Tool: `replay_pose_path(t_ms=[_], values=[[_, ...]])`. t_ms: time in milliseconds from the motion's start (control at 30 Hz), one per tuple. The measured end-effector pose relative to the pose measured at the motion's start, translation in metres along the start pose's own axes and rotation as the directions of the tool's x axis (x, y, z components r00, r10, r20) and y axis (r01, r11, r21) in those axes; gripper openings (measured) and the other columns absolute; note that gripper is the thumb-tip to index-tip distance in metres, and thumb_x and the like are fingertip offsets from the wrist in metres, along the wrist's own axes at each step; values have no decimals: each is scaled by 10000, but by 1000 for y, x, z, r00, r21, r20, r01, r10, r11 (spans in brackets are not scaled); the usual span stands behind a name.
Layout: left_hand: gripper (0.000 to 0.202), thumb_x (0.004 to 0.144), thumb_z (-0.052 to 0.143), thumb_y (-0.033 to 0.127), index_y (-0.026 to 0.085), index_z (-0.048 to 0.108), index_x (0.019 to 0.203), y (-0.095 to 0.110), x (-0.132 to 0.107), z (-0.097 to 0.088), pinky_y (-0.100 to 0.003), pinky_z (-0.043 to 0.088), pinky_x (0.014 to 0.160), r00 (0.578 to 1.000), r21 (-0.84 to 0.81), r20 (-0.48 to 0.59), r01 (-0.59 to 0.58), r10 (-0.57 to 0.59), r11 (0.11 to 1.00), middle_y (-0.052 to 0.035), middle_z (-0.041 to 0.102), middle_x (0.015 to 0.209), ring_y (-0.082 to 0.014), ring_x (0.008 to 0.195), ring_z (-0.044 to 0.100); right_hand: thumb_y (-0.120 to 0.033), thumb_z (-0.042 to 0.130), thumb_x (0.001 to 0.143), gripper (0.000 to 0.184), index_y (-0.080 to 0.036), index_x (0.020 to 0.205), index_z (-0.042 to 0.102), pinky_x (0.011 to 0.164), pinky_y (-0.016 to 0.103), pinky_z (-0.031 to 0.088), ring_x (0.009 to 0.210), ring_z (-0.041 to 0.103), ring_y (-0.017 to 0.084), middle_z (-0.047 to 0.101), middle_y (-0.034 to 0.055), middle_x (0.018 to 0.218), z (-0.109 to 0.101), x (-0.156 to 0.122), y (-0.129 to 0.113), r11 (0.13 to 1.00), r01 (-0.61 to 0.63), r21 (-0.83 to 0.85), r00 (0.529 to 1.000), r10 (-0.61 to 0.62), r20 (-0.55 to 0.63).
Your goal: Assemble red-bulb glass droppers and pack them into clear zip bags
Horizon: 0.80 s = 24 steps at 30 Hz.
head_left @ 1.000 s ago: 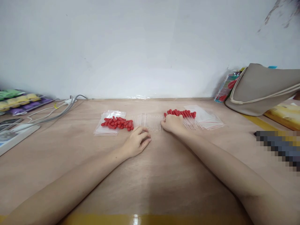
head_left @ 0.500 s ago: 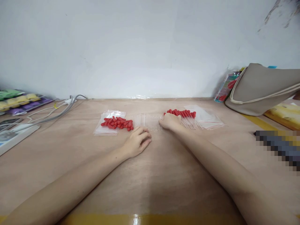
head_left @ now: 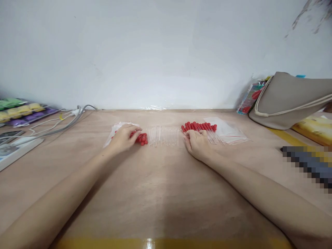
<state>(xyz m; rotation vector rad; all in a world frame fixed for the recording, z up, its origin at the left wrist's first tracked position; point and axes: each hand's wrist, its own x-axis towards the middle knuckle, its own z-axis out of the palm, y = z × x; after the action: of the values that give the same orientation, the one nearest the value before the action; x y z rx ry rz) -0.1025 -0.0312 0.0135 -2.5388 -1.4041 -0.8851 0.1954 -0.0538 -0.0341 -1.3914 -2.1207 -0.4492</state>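
My left hand rests on a pile of loose red rubber bulbs that lies on a clear plastic bag; its fingers curl over the bulbs. A row of clear glass tubes lies in the middle of the wooden table. My right hand sits just in front of a row of droppers with red bulbs, fingers bent and pressed down near the tubes' ends. Whether either hand holds a piece is hidden.
Clear bags lie right of the droppers. A grey bag and a coloured packet stand at the back right. Cables, a power strip and coloured trays are at the left. A white wall is behind.
My left hand moved forward and left from the bare table onto the red bulb pile. My right hand drew back a little from the glass tubes toward the dropper row.
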Motion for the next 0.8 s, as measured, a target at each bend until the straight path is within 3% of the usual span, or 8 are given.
replay_pose_path(t_ms=[167, 300, 667, 733, 800], values=[[291, 775, 444, 253, 179, 616, 998, -26, 0, -12, -304, 448, 754, 966, -22, 257, 0, 5, 1000, -49, 653, 927, -198, 837, 587, -207, 389, 874, 178, -145, 966, 529, 788, 324, 257, 706, 565, 155, 656, 46, 770, 1, -19, 8, 978, 201, 61, 964, -186, -191], [327, 725, 426, 169, 189, 626, 982, -27, -3, -6, -287, 442, 733, 955, 4, 296, -23, 20, 1000, -35, 656, 909, -191, 820, 584, -195, 417, 866, 154, -146, 931, 547, 764, 311, 277, 658, 566, 141, 653, 33, 725, 0, -23, 6, 972, 218, 83, 954, -194, -229], [205, 778, 458, 244, 180, 638, 853, -19, -3, -1, -309, 442, 703, 997, 56, 20, 72, -73, 996, -49, 650, 836, -193, 768, 589, -198, 414, 868, 213, -144, 1009, 565, 749, 316, 282, 635, 565, 143, 660, 38, 710, 0, -21, 6, 971, 217, 99, 958, -192, -213], [190, 772, 472, 232, 174, 630, 861, -12, -3, -1, -323, 446, 737, 991, -20, -99, 92, -94, 996, -64, 644, 881, -203, 822, 591, -190, 420, 867, 218, -144, 1021, 567, 743, 313, 285, 649, 567, 145, 665, 43, 736, 0, -20, 6, 969, 225, 105, 957, -200, -211], [187, 769, 483, 226, 165, 607, 896, 3, -4, 2, -321, 461, 723, 966, -215, -181, 145, -186, 966, -68, 642, 874, -192, 797, 606, -184, 424, 865, 212, -146, 1011, 573, 737, 311, 289, 672, 569, 150, 667, 47, 760, 0, -20, 6, 965, 233, 117, 957, -206, -207]])
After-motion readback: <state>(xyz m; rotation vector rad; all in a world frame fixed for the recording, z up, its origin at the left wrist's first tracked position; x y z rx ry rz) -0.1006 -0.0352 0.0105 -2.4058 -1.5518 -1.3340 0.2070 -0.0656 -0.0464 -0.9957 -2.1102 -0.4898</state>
